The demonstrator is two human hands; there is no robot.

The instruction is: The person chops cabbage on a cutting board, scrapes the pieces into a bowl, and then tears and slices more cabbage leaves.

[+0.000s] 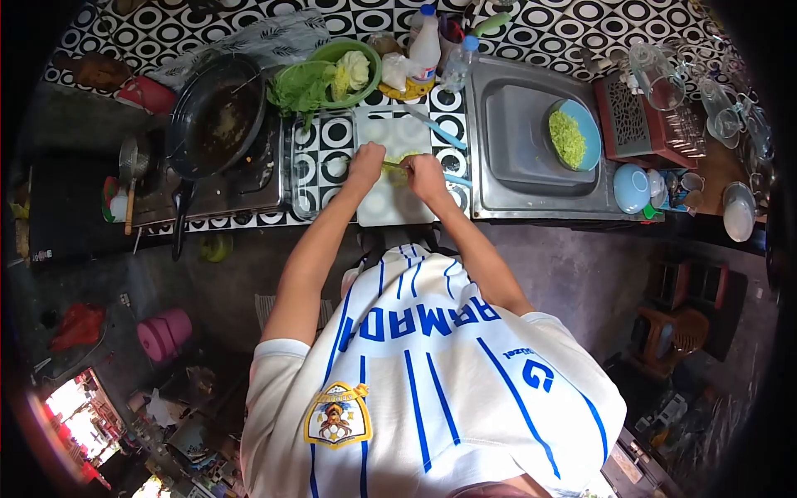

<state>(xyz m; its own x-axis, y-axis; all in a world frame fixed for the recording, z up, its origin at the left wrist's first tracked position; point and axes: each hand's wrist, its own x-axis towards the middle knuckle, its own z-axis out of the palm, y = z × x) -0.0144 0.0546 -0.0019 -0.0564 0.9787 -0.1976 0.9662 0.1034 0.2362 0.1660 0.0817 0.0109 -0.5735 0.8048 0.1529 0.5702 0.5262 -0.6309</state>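
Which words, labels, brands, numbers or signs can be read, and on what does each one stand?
"AMA": middle of the blue lettering on the shirt; outer letters unclear.
"G": logo on the shirt; small word beside it, possibly "Güzel".
Crest and bottle label: too small to read.

Stove: over at ten o'clock, with a big black frying pan on it, brown residue inside, its handle pointing to six.
Skimmer: between nine and ten, near the pan, wooden handle toward six.
Bottles: up at twelve, a white one with a blue cap, and a clear one just beside it, toward one.
Rack: reddish brown, at two, glasses above it.
Blue bowl: upside down, between two and three.
Chair: brown, between three and four.
Pink container: down past eight.
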